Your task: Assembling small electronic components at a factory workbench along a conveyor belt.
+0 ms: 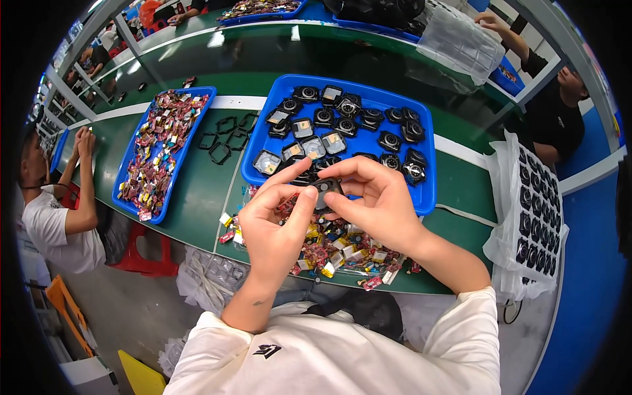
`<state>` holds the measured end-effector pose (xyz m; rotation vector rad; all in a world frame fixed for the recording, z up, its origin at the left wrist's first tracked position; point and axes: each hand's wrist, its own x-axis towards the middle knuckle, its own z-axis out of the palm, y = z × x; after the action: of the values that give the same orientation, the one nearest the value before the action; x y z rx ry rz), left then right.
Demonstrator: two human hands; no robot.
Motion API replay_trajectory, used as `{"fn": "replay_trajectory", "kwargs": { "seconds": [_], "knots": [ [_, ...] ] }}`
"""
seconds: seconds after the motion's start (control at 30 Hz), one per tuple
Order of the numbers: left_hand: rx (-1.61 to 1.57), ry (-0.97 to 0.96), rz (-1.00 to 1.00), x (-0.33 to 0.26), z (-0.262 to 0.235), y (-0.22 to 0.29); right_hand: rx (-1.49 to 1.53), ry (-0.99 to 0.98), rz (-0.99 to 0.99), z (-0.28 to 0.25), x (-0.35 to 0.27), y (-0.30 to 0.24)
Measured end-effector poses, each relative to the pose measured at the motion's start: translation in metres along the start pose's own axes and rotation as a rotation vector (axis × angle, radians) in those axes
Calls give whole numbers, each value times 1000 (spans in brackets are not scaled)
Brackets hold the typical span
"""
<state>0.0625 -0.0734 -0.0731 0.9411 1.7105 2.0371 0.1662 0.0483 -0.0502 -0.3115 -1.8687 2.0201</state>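
In front of me, above the green table (461,191), both my hands hold a small black watch case (325,189) between them. My left hand (280,209) grips its left side with bent fingers and thumb. On its other side, my right hand (380,203) presses with thumb and fingertips. Just beyond is a blue tray (390,99) holding several black watch cases, some showing a round sensor back, others an open inside. Beneath my hands lies a loose heap of small red circuit boards and silver-and-yellow battery cells (349,253), partly hidden by them.
To the left, a long blue tray (212,99) is heaped with similar small parts. Several black square frames (220,153) lie beside it. At right stands a white-lined stack of trays (495,230) with rows of black parts. Co-workers sit at left and far right; metal posts rise nearby.
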Motion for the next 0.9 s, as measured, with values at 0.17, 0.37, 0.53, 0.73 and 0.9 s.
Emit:
{"fn": "replay_trajectory", "kwargs": {
  "seconds": [0.17,0.37,0.53,0.73,0.9],
  "knots": [
    [-43,31,-3,1,3,-4,11,57,-59,4,-3,1],
    [23,14,49,-2,5,-7,1,120,-28,5,-3,0],
    [-9,12,41,-8,10,3,-71,172,-169,-1,0,9],
    [-135,3,20,-8,6,1,-58,201,-131,-5,1,0],
    [-224,-118,-80,-9,-2,2,-1,175,-160,-2,2,3]
  ]
}}
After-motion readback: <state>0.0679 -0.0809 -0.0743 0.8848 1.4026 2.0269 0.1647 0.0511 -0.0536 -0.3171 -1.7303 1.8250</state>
